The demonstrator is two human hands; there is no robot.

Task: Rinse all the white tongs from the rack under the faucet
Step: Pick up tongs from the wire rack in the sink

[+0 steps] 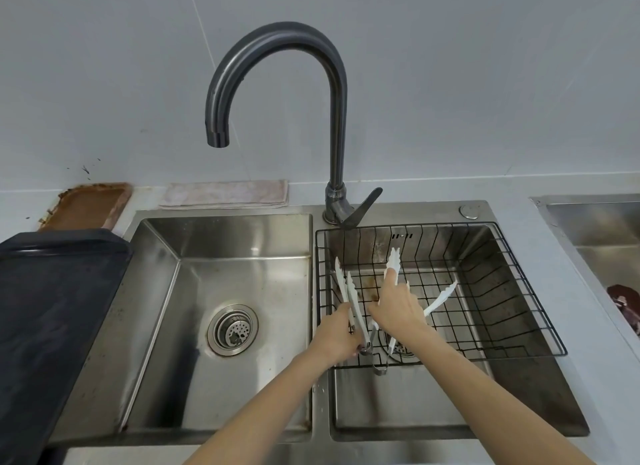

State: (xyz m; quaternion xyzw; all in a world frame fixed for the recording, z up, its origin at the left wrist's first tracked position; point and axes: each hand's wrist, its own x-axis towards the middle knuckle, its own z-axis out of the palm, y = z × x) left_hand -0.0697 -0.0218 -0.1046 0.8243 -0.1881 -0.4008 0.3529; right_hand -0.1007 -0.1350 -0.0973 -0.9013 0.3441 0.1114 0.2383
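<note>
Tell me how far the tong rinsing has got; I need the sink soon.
Barely started. No water shows at the faucet, whose spout is over the left basin. The left hand grips one pair of white tongs at the rack edge. The right hand is on a second pair. Rinsing every pair is left.

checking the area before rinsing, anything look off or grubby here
Yes: the tray on the counter behind the left basin is coated with brown, rust-like residue along its rim, and dark specks mark the wall just above it.
</note>
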